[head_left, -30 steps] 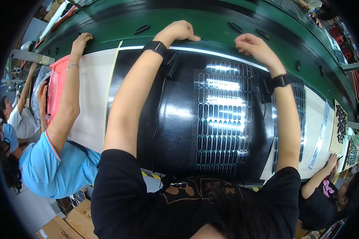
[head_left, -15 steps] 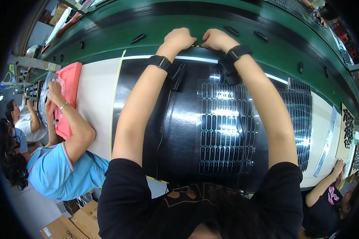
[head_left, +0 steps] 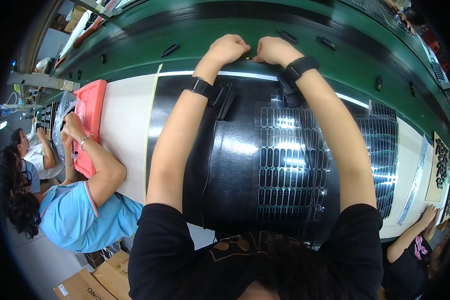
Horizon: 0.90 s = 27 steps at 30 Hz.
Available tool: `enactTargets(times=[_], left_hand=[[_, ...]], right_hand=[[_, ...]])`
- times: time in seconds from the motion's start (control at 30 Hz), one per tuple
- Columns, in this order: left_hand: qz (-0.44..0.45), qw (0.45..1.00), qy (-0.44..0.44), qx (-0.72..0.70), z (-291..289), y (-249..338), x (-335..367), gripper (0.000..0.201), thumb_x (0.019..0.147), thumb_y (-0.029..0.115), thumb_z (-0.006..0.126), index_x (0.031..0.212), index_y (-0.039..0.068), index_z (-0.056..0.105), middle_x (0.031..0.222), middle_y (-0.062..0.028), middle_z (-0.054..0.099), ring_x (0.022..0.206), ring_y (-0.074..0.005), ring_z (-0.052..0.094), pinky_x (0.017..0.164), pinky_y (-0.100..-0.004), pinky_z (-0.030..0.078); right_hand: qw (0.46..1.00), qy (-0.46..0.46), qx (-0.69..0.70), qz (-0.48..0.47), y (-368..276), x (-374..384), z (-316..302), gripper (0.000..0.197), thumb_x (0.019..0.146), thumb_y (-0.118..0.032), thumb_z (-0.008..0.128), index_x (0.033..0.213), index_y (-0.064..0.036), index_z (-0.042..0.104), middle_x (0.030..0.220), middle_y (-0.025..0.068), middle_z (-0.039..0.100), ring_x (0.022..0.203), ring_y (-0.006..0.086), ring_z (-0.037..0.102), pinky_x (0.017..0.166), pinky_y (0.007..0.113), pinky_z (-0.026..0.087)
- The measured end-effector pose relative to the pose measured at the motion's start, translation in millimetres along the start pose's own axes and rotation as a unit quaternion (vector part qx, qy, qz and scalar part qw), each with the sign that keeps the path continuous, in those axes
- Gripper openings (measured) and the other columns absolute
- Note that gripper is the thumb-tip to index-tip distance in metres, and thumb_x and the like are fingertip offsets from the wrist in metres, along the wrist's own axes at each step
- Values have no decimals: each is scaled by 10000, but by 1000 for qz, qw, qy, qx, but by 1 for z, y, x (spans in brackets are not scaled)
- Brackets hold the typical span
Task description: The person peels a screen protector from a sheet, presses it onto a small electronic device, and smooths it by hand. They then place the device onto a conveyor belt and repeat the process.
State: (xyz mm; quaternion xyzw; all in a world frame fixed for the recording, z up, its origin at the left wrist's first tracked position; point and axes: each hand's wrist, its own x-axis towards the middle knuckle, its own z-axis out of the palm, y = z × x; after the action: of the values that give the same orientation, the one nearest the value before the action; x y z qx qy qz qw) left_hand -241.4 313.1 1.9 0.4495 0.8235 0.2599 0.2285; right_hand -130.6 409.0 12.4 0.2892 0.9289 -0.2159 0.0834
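Note:
Both my arms reach forward across the black mat (head_left: 230,165) to the green conveyor belt (head_left: 195,42). My left hand (head_left: 228,49) is closed, its fingertips pinched together. Facing it, my right hand (head_left: 275,50) is also closed, with thumb and fingers drawn in. A tiny yellow piece (head_left: 248,58) shows in the narrow gap between them, next to the right fingertips. What either hand holds is too small or hidden to make out. Each wrist wears a black strap, the left strap (head_left: 203,88) and the right strap (head_left: 302,67).
Clear sheets of dark, oblong pieces (head_left: 282,180) lie on the mat, with another stack (head_left: 381,150) further right. Dark, slim devices (head_left: 326,43) are scattered on the belt. Left, a co-worker in a blue shirt (head_left: 87,215) handles things at a red tray (head_left: 97,107). Another works at right.
My fingertips have drawn slightly apart, and less of the yellow piece shows between them. The whole view has shifted a little. The left co-worker's hands have moved down slightly.

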Motion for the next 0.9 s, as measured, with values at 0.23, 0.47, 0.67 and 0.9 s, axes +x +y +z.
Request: enactTargets(times=[0.23, 0.47, 0.67, 0.9], left_hand=[[-9, 994, 26, -107, -6, 11, -12, 214, 765, 210, 575, 872, 26, 593, 841, -54, 594, 735, -139, 556, 666, -246, 449], [39, 982, 0, -184, 3, 13, -9, 210, 756, 165, 601, 900, 14, 577, 849, -52, 593, 757, -122, 557, 685, -225, 449], [149, 978, 79, -124, 7, 1, -13, 246, 724, 149, 638, 895, -11, 563, 780, -67, 605, 718, -123, 562, 661, -232, 448], [91, 990, 84, 62, 4, 37, -68, 237, 683, 134, 648, 866, 9, 567, 781, -97, 587, 693, -186, 556, 659, -266, 439]], right_hand=[[992, 35, 120, -18, 16, 1, 8, 300, 673, -242, 683, 876, -35, 608, 816, 111, 613, 769, 212, 577, 685, 294, 446], [952, 104, 280, -63, 29, 13, 12, 300, 658, -242, 701, 881, -57, 622, 836, 109, 622, 788, 228, 590, 699, 309, 455], [838, 2, 507, -202, 44, 7, -10, 322, 694, -182, 668, 963, -30, 577, 848, 77, 606, 782, 148, 557, 697, 254, 433], [965, 237, 107, 35, 165, 50, -22, 375, 673, -238, 696, 967, -43, 570, 926, 91, 580, 820, 163, 549, 723, 265, 431]])
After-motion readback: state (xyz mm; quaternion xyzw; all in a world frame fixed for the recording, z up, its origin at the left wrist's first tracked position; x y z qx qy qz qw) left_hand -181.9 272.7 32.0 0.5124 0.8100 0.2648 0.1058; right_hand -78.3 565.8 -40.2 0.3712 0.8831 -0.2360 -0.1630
